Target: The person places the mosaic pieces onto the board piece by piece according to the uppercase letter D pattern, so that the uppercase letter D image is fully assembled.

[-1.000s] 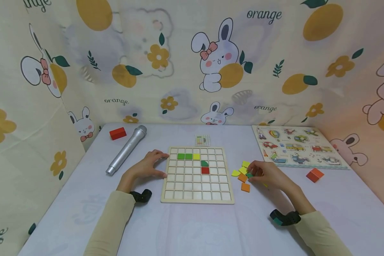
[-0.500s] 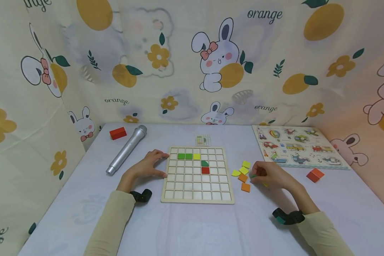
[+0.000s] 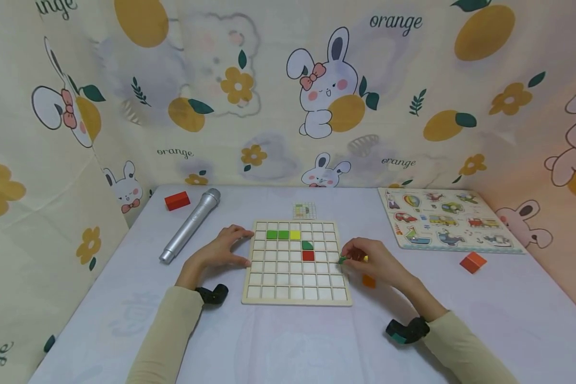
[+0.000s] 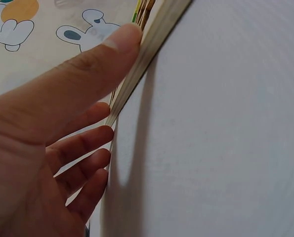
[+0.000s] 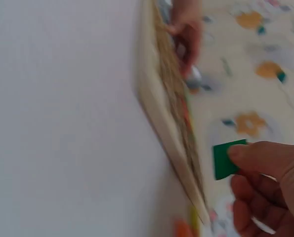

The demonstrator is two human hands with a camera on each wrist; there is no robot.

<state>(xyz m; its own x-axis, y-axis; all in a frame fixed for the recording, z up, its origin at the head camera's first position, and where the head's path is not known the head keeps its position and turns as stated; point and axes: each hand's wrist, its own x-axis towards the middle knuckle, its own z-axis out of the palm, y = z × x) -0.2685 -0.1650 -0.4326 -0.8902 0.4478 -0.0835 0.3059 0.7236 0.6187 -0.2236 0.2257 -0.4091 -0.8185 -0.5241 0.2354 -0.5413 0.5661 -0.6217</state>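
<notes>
A wooden grid board point(image 3: 274, 278) lies flat on the table, with two green tiles, a yellow tile and, further right, a green tile point(image 3: 307, 245) above a red tile point(image 3: 308, 256) in its cells. Along its left edge rests my left hand point(image 3: 219, 249), thumb and fingertips touching the rim, fingers loosely extended; the left wrist view shows the thumb point(image 4: 82, 69) against the board's side. Between thumb and index finger my right hand point(image 3: 376, 261) pinches a small dark green tile point(image 5: 227, 159) with one rounded side, right at the board's right edge.
Partly hidden under my right hand are an orange tile point(image 3: 368, 281) and a bit of yellow. A patterned card point(image 3: 304, 210) lies behind the board. Silver microphone point(image 3: 190, 225) and red block point(image 3: 177, 200) are at left; picture puzzle point(image 3: 441, 220) and another red block point(image 3: 472, 262) at right.
My right hand has lifted the green tile from the loose pile and carried it left to the board's edge, now covering most of the pile. The left hand has stayed put.
</notes>
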